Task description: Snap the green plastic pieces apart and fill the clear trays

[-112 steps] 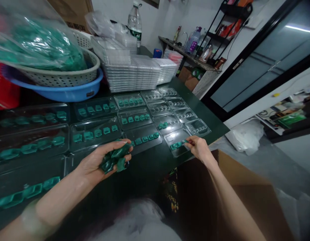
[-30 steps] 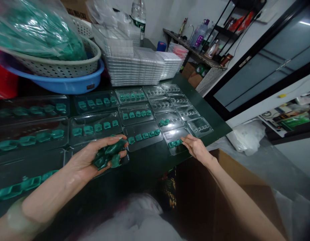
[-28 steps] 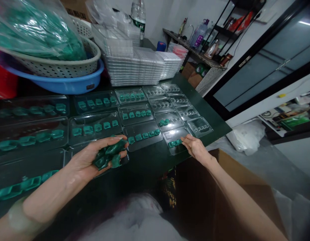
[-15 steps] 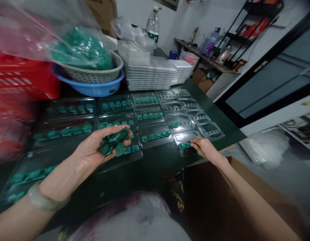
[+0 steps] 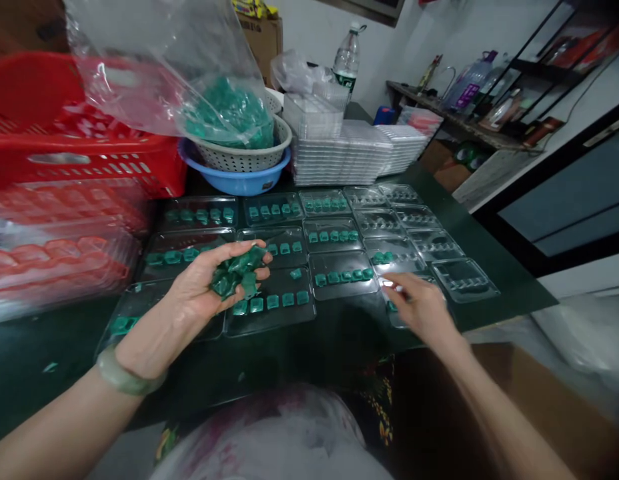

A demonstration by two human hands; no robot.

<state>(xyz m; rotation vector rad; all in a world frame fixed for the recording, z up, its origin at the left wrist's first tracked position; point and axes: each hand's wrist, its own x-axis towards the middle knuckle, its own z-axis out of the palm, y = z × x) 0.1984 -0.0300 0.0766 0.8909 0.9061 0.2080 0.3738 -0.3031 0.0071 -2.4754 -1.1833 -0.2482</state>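
My left hand (image 5: 202, 283) is palm up, its fingers curled around a handful of translucent green plastic pieces (image 5: 234, 275). A pale green bangle (image 5: 127, 373) circles that wrist. My right hand (image 5: 424, 307) hovers over the near clear plastic tray (image 5: 399, 325), partly hiding it and a green piece in it. Its thumb and forefinger look slightly apart, with nothing visible between them. Left of it lies a clear tray (image 5: 334, 291) with a row of green pieces. Just behind, another tray (image 5: 397, 248) shows a couple of green pieces at its left end.
More clear trays (image 5: 472, 295) lie in rows across the dark green table (image 5: 289, 363). Behind them stand stacked clear trays (image 5: 339, 160), a colander (image 5: 239, 159) of bagged green pieces in a blue basin (image 5: 244, 183), and a red basket (image 5: 162, 170). Reddish filled packs (image 5: 54, 260) sit at left.
The view has swung left, so the scene sits further right. My right hand has lifted off the green pieces and shifted left over the near tray. My left hand still holds its handful.
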